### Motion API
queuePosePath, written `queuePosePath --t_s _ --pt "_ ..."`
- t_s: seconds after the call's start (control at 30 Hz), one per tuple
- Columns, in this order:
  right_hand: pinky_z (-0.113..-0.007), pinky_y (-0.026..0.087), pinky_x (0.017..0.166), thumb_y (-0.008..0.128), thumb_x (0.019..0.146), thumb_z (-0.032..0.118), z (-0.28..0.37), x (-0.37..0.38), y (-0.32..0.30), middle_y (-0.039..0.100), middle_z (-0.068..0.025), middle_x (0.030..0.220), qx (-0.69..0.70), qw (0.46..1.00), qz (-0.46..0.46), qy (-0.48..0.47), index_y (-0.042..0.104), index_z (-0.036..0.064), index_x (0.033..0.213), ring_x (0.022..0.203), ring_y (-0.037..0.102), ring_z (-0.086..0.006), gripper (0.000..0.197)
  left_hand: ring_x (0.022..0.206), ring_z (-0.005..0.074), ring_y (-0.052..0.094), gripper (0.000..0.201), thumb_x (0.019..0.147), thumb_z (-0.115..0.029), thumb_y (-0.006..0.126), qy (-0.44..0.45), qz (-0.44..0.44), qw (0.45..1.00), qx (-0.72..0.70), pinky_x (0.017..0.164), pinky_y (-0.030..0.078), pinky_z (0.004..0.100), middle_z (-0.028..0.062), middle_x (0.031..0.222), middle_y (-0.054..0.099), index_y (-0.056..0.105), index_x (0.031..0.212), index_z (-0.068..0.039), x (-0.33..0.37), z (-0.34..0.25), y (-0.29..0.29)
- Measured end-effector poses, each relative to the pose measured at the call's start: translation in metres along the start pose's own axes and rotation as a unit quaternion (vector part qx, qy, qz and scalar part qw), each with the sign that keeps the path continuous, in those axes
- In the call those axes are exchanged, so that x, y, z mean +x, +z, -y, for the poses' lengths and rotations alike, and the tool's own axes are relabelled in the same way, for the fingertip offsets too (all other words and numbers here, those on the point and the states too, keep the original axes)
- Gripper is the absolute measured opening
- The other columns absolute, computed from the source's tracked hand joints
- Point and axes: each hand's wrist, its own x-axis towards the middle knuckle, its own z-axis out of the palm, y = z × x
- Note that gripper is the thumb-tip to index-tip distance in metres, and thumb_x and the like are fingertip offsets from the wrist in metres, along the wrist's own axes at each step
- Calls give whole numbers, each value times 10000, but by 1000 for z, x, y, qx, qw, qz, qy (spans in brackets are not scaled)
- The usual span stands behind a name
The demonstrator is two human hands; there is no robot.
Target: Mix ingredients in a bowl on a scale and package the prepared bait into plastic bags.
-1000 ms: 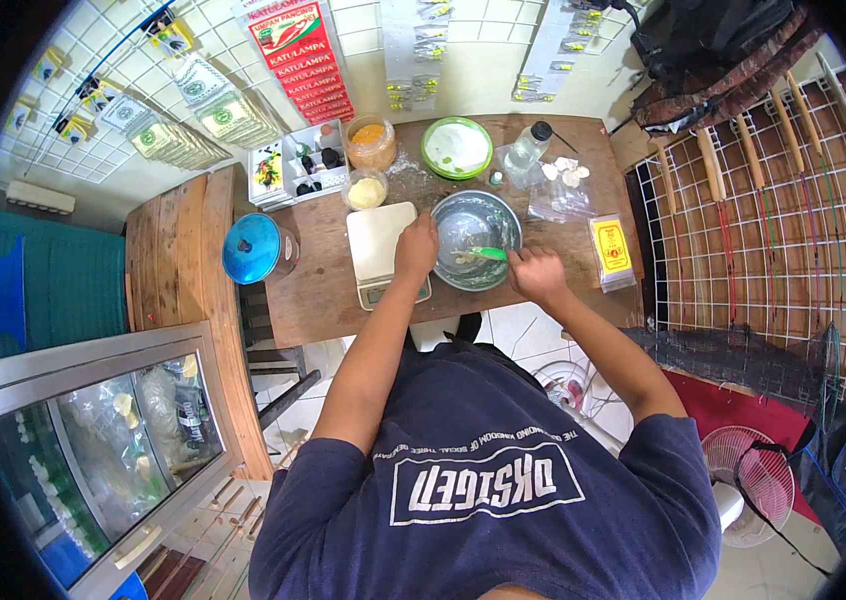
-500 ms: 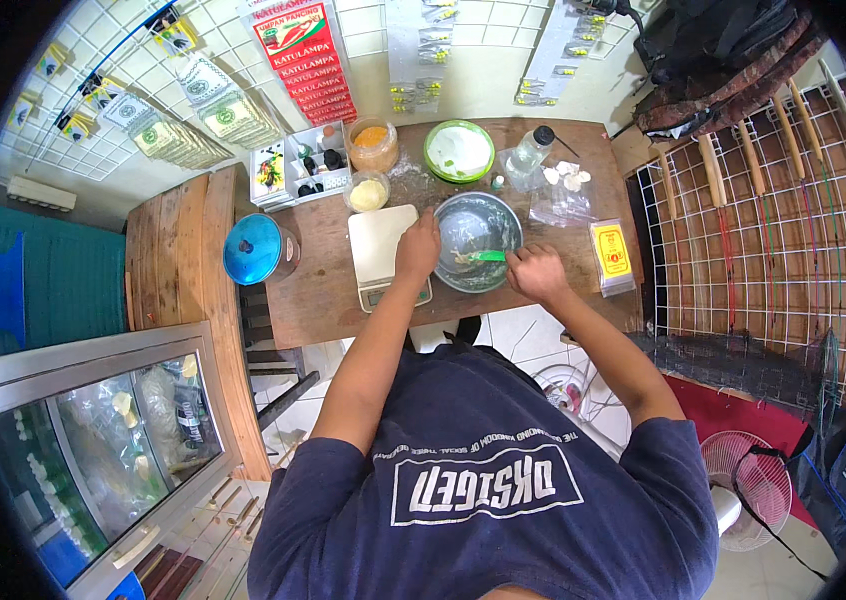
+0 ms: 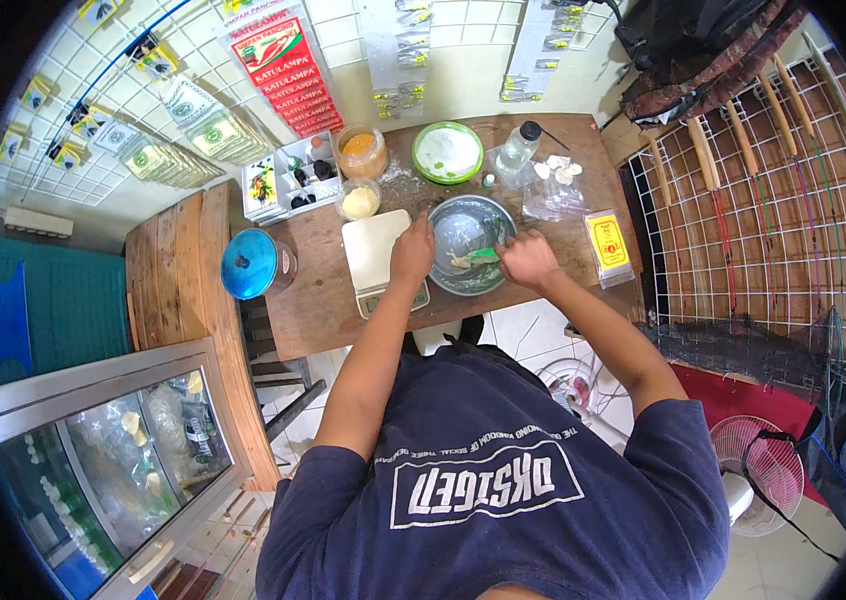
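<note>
Bowl left of yellow-labelled packet

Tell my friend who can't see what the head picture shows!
Someone in a dark blue shirt holds a green utensil inside a grey bowl with the right hand, the left hand at the bowl's left rim. On the wooden table, a white scale sits left of the bowl, and a green bowl with white contents stands farther back.

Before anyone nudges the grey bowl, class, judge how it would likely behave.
The grey bowl would probably feel light, holding only a little pale paste. Its broad shape suggests sliding rather than tipping. Its smeared inside might feel slippery.
</note>
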Motion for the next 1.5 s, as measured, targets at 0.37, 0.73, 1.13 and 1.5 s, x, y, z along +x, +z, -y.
queuePosePath --t_s 0.37,0.73,1.13,1.5 --pt "-410 482 735 554 846 153 12 16 18 674 -86 843 -24 998 -35 36 673 114 922 843 665 -250 146 872 423 673 382 987 -199 482 6 22 1000 21 765 551 505 252 1013 683 539 1302 10 4 0 2" --pt "-404 412 831 559 841 161 0 -5 20 669 -51 890 -31 997 -19 -68 705 170 938 908 609 -230 176 865 425 675 382 985 -201 485 5 36 999 24 762 556 504 252 1010 682 525 1312 -7 0 -1 0" --pt "-416 457 793 574 824 173 -13 -16 35 676 -72 843 -27 994 -105 9 701 116 911 893 629 -253 164 869 421 678 387 985 -197 481 0 54 998 39 769 556 504 242 1038 684 519 1323 -12 1 0 -1" --pt "-404 438 798 576 812 164 12 -3 39 680 -60 858 5 994 -109 -19 708 137 945 891 632 -231 190 849 419 681 368 986 -206 486 35 36 998 38 743 563 495 232 1083 678 547 1296 -17 2 -2 1"
